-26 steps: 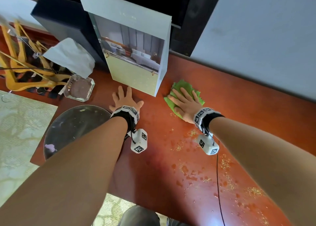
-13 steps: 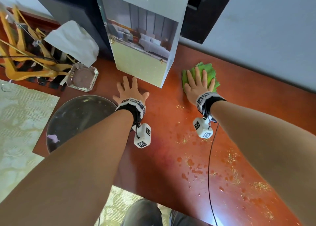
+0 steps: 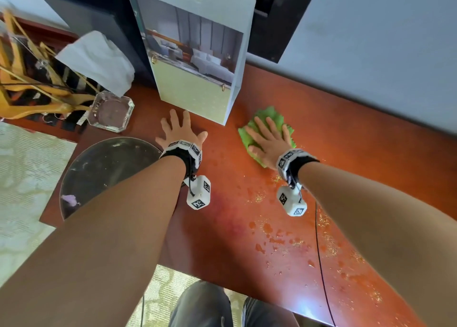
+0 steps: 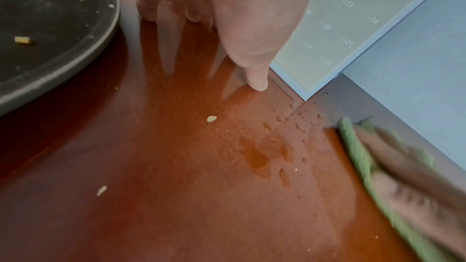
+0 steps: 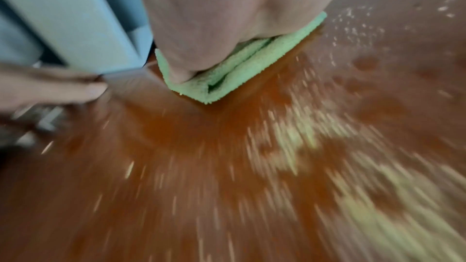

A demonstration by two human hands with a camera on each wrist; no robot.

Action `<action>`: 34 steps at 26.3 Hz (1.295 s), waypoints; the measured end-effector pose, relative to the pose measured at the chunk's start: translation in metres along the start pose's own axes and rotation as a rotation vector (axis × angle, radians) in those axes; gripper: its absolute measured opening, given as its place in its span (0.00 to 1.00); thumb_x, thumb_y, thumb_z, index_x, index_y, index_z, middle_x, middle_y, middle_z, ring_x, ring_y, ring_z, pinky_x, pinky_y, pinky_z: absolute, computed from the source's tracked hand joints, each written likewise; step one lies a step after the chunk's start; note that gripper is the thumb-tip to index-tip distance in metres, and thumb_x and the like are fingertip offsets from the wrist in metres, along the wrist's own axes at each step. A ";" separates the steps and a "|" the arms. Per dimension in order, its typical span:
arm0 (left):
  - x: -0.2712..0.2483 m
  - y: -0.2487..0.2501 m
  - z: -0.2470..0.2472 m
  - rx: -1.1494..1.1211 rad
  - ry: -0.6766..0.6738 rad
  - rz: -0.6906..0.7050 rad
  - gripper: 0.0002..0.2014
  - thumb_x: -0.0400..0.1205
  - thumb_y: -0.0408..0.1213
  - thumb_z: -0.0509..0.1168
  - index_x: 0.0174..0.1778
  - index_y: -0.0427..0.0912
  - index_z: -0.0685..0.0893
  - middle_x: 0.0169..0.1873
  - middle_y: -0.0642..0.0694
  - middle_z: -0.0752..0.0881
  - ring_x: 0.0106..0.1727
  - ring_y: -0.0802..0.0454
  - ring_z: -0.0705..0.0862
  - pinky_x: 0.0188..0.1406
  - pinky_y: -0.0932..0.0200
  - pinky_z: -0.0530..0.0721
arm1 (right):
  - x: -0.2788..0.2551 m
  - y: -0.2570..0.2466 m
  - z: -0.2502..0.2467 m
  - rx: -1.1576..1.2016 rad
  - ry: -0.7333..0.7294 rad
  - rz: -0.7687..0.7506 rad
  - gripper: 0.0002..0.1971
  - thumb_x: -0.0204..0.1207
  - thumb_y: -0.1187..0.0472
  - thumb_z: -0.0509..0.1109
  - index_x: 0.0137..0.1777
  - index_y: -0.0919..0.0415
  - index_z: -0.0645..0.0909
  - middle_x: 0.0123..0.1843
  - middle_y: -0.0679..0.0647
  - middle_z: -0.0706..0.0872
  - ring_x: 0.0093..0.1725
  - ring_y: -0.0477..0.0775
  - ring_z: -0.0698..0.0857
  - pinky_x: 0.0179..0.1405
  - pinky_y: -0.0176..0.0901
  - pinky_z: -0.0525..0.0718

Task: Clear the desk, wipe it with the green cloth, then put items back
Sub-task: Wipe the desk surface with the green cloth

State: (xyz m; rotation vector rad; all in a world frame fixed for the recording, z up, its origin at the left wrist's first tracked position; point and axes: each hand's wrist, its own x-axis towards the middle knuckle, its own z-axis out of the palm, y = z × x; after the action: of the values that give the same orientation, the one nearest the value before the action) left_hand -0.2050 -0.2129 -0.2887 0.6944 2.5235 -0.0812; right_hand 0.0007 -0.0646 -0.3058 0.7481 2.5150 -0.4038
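My right hand (image 3: 268, 139) lies flat with spread fingers on the folded green cloth (image 3: 272, 114), pressing it onto the reddish-brown desk (image 3: 346, 153). The green cloth (image 5: 242, 63) shows under my palm in the right wrist view, and blurred at the right edge as the green cloth (image 4: 358, 158) in the left wrist view. My left hand (image 3: 179, 130) rests flat and open on the desk just in front of the standing calendar (image 3: 197, 62). Water drops and yellow crumbs (image 3: 296, 240) cover the desk near me.
A dark round plate (image 3: 103, 173) sits left of my left wrist. A glass ashtray (image 3: 111, 111), a white tissue (image 3: 99, 59) and wooden hangers (image 3: 27, 87) lie at the far left. A black box (image 3: 99, 12) stands behind the calendar. A thin black cable (image 3: 321, 265) crosses the desk.
My right hand has slid the green cloth back toward me and slightly left after pushing it away toward the wall. The left hand has stayed planted in front of the calendar.
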 end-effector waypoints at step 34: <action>-0.025 -0.060 -0.012 0.141 -0.142 0.344 0.29 0.85 0.41 0.55 0.84 0.48 0.60 0.86 0.51 0.50 0.84 0.45 0.54 0.79 0.40 0.63 | -0.039 -0.110 0.026 -0.089 0.020 -0.207 0.28 0.89 0.51 0.48 0.87 0.46 0.46 0.89 0.45 0.44 0.87 0.55 0.41 0.85 0.58 0.43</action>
State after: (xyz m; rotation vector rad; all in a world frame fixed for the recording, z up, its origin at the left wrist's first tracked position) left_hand -0.2218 -0.2744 -0.2708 1.1275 2.2452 -0.1808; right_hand -0.0242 -0.1802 -0.2914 0.4619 2.6192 -0.3524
